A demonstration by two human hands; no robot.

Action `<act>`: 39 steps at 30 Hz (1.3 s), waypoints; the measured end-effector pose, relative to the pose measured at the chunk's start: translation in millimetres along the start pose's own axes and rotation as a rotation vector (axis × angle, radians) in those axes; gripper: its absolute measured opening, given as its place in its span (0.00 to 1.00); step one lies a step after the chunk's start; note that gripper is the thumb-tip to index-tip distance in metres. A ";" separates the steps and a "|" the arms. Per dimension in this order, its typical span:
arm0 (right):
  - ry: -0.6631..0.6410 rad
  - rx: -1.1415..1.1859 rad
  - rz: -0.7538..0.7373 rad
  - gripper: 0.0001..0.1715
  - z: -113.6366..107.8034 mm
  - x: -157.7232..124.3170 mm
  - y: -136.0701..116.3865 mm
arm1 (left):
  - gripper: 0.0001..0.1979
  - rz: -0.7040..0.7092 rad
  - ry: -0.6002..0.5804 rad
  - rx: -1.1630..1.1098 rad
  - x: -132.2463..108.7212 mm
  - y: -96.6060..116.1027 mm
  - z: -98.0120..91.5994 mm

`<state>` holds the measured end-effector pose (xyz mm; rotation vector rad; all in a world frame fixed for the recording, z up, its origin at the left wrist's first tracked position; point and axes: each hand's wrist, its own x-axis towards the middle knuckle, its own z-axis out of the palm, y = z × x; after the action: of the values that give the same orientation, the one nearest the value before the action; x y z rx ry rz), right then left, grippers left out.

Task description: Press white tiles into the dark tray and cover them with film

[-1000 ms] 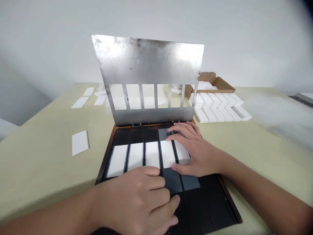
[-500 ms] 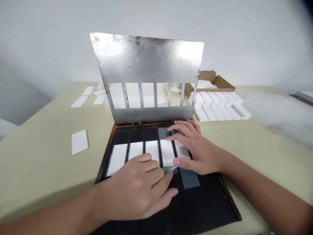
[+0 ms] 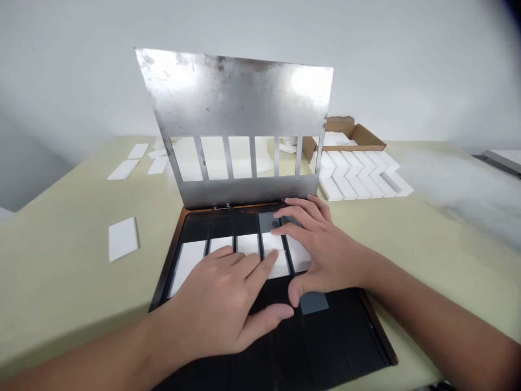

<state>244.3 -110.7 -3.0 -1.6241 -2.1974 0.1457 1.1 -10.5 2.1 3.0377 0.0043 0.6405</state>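
Several white cards lie in a row in the slots of a black tray (image 3: 260, 355). My left hand (image 3: 228, 304) reaches over the row, its index fingertip on the fourth white card (image 3: 279, 269) from the left and its thumb stretched out. A faint line crosses that card near the fingertip. My right hand (image 3: 321, 250) has its fingers spread, over the grey film (image 3: 266, 220) above that card and over the fifth white card (image 3: 298, 254), which it partly hides. Below the fifth card shows a piece of grey film (image 3: 314, 303).
A metal plate (image 3: 240, 98) with rectangular cut-outs stands raised on hinges at the tray's far edge. Stacked white cards (image 3: 362, 182) and a cardboard box (image 3: 368, 138) are at the back right. One loose card (image 3: 123, 239) lies left, with others farther back.
My left index finger has moved up from the lower edge of the fourth card onto its face. The clear film strip at that edge no longer shows there. My right thumb has lowered off the card.
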 end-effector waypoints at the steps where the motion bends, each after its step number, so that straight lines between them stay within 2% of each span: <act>1: -0.001 -0.005 0.000 0.56 0.0 -0.1 -0.9 | 0.31 -0.009 -0.016 0.001 -0.5 -0.2 0.4; 5: 0.008 -0.014 0.010 0.48 -0.2 -0.8 -5.7 | 0.33 -0.027 -0.034 -0.010 0.2 -0.9 0.4; 8: 0.004 -0.021 0.021 0.40 -0.3 -0.5 -8.6 | 0.29 -0.001 0.064 -0.024 2.6 -1.8 -6.1; 11: -0.004 -0.029 0.033 0.35 -0.5 0.5 -10.0 | 0.20 0.185 0.152 -0.095 2.7 0.6 -14.3; 13: -0.001 -0.028 0.043 0.32 -0.7 0.9 -10.4 | 0.17 0.286 0.138 -0.089 0.9 4.7 -16.0; 15: 0.002 -0.023 0.052 0.29 -0.7 1.0 -10.5 | 0.14 0.309 0.126 -0.042 -1.2 9.2 -14.0; 20: -0.004 -0.013 0.071 0.25 -0.5 1.3 -11.1 | 0.14 0.264 0.113 0.005 -1.5 14.1 -5.7; 24: -0.001 -0.009 0.071 0.23 -0.6 1.0 -11.7 | 0.16 0.290 0.100 0.032 -3.3 12.9 -2.8; 32: -0.007 -0.018 0.084 0.19 0.3 1.0 -11.0 | 0.18 0.162 0.084 0.063 -13.3 17.4 12.0; 36: -0.005 -0.037 0.101 0.15 1.1 2.7 -11.0 | 0.20 0.110 0.053 0.042 -10.4 17.4 10.8; 39: -0.024 -0.028 0.121 0.18 -0.1 3.9 -11.1 | 0.20 0.053 0.085 0.037 -7.6 15.5 6.6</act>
<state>233.5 -110.6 1.5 -1.7805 -2.1274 0.1707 -3.3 -26.3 -6.4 3.0529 -0.0623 0.7814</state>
